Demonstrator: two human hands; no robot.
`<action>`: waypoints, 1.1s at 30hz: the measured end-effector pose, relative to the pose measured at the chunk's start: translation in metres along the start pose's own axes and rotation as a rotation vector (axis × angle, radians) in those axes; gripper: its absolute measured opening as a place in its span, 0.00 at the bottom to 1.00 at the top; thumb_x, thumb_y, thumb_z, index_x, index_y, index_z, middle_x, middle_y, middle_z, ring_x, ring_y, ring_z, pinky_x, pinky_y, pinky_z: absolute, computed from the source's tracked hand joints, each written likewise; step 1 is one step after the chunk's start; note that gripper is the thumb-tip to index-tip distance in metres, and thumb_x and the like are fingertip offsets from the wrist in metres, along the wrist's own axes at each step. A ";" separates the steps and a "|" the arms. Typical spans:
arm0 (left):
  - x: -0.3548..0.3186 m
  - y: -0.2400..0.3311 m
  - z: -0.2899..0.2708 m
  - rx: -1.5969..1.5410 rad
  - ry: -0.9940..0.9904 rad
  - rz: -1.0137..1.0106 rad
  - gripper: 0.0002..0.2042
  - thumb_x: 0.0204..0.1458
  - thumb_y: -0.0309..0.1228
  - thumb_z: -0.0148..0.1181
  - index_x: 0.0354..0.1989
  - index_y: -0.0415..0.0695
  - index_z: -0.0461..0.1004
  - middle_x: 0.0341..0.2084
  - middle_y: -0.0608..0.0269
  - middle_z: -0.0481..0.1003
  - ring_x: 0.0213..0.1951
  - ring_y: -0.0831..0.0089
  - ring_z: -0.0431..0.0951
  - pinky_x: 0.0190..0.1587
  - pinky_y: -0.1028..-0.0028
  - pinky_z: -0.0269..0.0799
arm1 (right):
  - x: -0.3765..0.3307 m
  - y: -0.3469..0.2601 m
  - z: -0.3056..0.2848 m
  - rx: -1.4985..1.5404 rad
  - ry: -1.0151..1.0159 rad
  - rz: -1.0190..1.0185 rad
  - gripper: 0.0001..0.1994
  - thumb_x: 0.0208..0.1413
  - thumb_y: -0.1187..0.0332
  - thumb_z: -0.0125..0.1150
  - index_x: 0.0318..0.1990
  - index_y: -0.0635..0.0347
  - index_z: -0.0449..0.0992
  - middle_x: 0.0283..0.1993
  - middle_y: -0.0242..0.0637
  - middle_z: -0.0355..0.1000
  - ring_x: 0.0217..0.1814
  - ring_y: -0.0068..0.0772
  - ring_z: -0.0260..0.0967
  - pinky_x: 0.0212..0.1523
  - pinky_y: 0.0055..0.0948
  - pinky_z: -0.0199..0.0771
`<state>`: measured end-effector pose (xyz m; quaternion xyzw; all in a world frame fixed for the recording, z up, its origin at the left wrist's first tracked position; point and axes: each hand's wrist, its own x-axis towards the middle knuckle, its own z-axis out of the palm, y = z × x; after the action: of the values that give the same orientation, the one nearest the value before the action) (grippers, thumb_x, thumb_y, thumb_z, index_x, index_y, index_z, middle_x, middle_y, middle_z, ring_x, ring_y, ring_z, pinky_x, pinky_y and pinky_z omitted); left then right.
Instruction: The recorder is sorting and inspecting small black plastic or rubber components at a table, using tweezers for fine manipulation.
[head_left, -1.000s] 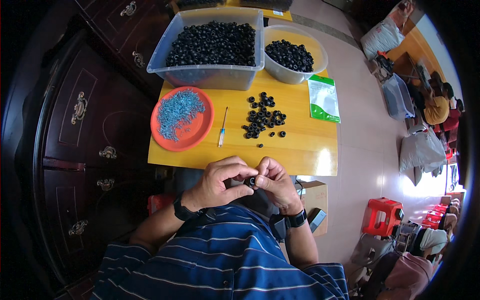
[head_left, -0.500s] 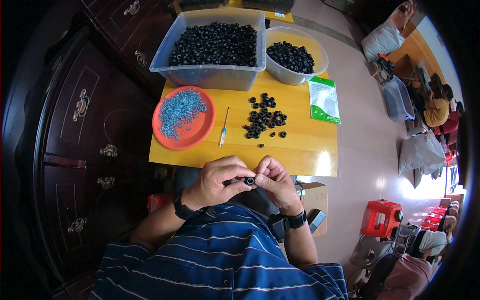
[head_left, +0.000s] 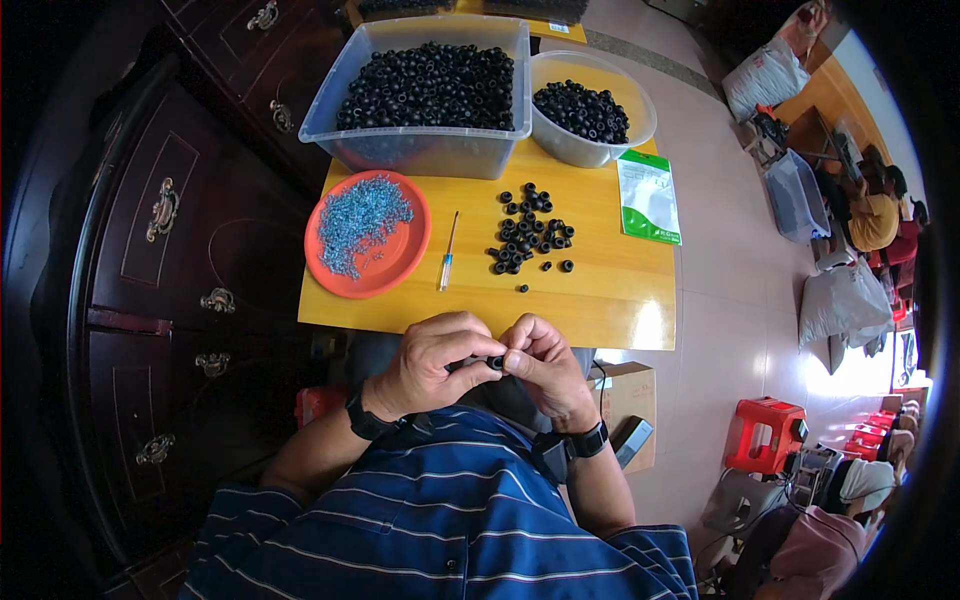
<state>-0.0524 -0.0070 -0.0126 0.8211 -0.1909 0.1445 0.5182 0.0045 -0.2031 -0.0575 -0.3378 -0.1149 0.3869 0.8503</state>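
My left hand pinches a small black round knob between thumb and forefinger, just off the table's near edge. Against its right side, my right hand is closed, thumb and fingertips together on the knob; anything else in that pinch is hidden. Beyond the hands, several similar black knobs lie loose on the yellow table. Left of them rests a screwdriver with a clear handle. An orange-red plate carries a heap of small silvery screws.
At the back stand a clear rectangular bin and a round tub, both holding black knobs. A green-and-white packet lies at the table's right edge. Dark drawers flank the left side. A red stool and other people are at right.
The knob has turned in my fingers, so its open end no longer faces up at me. My right thumb and fingers have shifted slightly left over it.
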 end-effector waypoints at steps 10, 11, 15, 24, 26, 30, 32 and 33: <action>-0.001 0.002 -0.001 0.147 0.007 -0.004 0.11 0.44 0.21 0.74 0.36 0.42 0.81 0.29 0.61 0.77 0.31 0.63 0.79 0.34 0.67 0.74 | 0.004 0.000 -0.003 -0.120 0.037 -0.005 0.07 0.60 0.75 0.69 0.37 0.58 0.74 0.33 0.25 0.74 0.34 0.14 0.70 0.37 0.16 0.70; -0.002 0.002 -0.001 0.147 0.009 -0.005 0.11 0.44 0.21 0.74 0.36 0.42 0.81 0.29 0.61 0.77 0.31 0.63 0.79 0.34 0.67 0.74 | 0.005 0.000 -0.004 -0.120 0.036 -0.003 0.07 0.60 0.75 0.69 0.37 0.58 0.74 0.33 0.25 0.74 0.34 0.14 0.70 0.37 0.16 0.70; -0.002 0.001 -0.002 0.184 0.018 0.001 0.10 0.44 0.22 0.75 0.35 0.42 0.81 0.29 0.61 0.77 0.31 0.63 0.79 0.34 0.67 0.74 | 0.006 0.004 -0.006 -0.155 0.058 0.005 0.07 0.60 0.75 0.69 0.36 0.58 0.74 0.32 0.25 0.74 0.33 0.14 0.69 0.37 0.16 0.70; -0.005 -0.007 0.000 0.129 0.021 -0.052 0.10 0.45 0.23 0.74 0.36 0.42 0.81 0.28 0.61 0.77 0.31 0.62 0.79 0.34 0.67 0.74 | 0.007 0.011 -0.007 -0.115 0.101 0.028 0.08 0.61 0.72 0.70 0.36 0.58 0.74 0.31 0.25 0.74 0.32 0.14 0.69 0.36 0.17 0.69; -0.005 -0.009 0.000 0.131 0.022 -0.051 0.10 0.46 0.23 0.74 0.36 0.41 0.81 0.28 0.60 0.77 0.31 0.62 0.79 0.34 0.67 0.74 | 0.008 0.012 -0.009 -0.109 0.100 0.029 0.08 0.61 0.71 0.70 0.36 0.58 0.74 0.31 0.25 0.74 0.32 0.14 0.69 0.37 0.17 0.69; -0.004 -0.015 -0.001 0.137 0.016 -0.071 0.11 0.45 0.24 0.75 0.36 0.41 0.81 0.28 0.60 0.77 0.31 0.62 0.80 0.34 0.67 0.74 | 0.011 0.013 -0.011 -0.157 0.109 0.024 0.07 0.62 0.72 0.69 0.37 0.59 0.74 0.32 0.25 0.74 0.34 0.14 0.70 0.39 0.17 0.71; -0.005 -0.015 -0.003 0.133 0.025 -0.084 0.11 0.45 0.24 0.76 0.37 0.41 0.81 0.28 0.60 0.77 0.31 0.61 0.80 0.34 0.67 0.74 | 0.013 0.009 -0.006 -0.186 0.115 0.023 0.06 0.63 0.72 0.68 0.39 0.59 0.74 0.32 0.24 0.74 0.35 0.14 0.70 0.40 0.17 0.71; -0.006 -0.017 -0.003 0.117 0.014 -0.123 0.12 0.44 0.24 0.76 0.37 0.40 0.81 0.29 0.59 0.77 0.31 0.62 0.80 0.34 0.68 0.74 | 0.013 0.008 -0.005 -0.195 0.109 0.045 0.05 0.63 0.73 0.67 0.40 0.59 0.74 0.34 0.24 0.74 0.37 0.14 0.70 0.41 0.18 0.72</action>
<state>-0.0498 0.0030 -0.0277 0.8591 -0.1278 0.1288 0.4785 0.0110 -0.1927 -0.0674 -0.4420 -0.0980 0.3741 0.8093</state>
